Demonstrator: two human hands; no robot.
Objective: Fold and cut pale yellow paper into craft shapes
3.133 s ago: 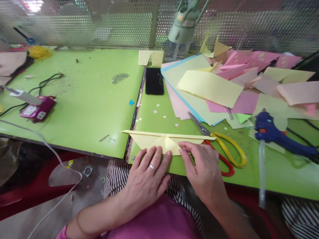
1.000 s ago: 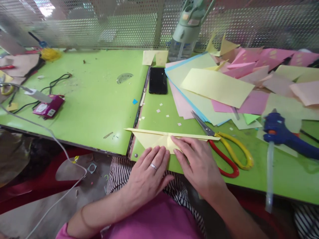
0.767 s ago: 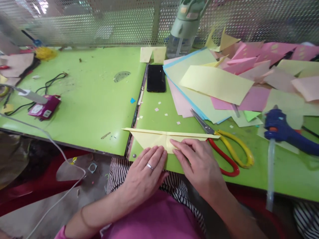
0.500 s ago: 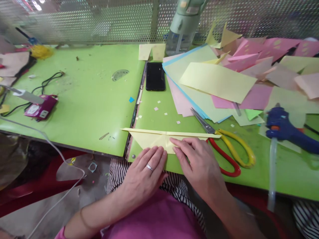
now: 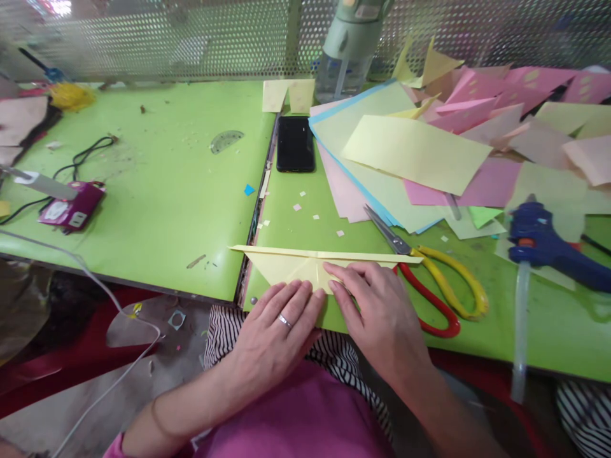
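Note:
A pale yellow sheet of folded paper [image 5: 286, 265] lies at the table's front edge, with a narrow folded strip along its far side. My left hand [image 5: 284, 324] rests flat on its near edge, fingers stretched out side by side, a ring on one finger. On the right half of the paper, my right hand [image 5: 377, 305] presses down with index finger and thumb extended; its other fingers are curled and partly hidden. Scissors [image 5: 398, 245] with one yellow and one red handle lie just right of my right hand, touching or close to the paper's right end.
A black phone [image 5: 296, 144] lies beyond the paper, near a water bottle [image 5: 351, 51]. Piled coloured paper [image 5: 415, 152] covers the back right. A blue glue gun [image 5: 548, 242] lies at right. On the left are a purple power adapter [image 5: 74, 203] and a protractor [image 5: 226, 142].
Both hands stay almost in place on the folded paper. The view has shifted slightly, so things on the table appear a little further left and up.

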